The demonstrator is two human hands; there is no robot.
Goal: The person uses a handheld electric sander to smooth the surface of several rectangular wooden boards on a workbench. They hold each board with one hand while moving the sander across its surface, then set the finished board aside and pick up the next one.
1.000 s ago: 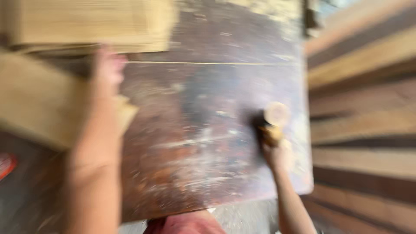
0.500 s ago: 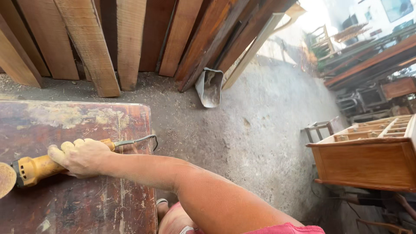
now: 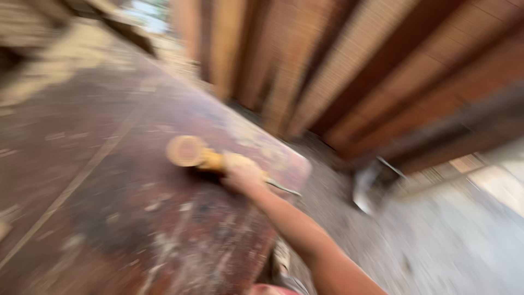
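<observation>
The picture is heavily blurred by motion. My right hand (image 3: 240, 172) grips the yellow body of a hand-held disc sander (image 3: 191, 153), whose round pad rests on a large dark reddish wooden panel (image 3: 109, 207). A cable trails from the tool past my wrist toward the panel's right edge. My left hand is out of view.
Long wooden planks (image 3: 327, 71) lean upright against the wall behind the panel. A grey metal scoop-like object (image 3: 368, 188) lies on the dusty concrete floor (image 3: 453, 240) to the right. Pale sawdust streaks the panel.
The view has swung back left from the floor and planks toward the panel. My right hand keeps hold of the sander. My left hand, seen a second ago on a plank, has left the view.
</observation>
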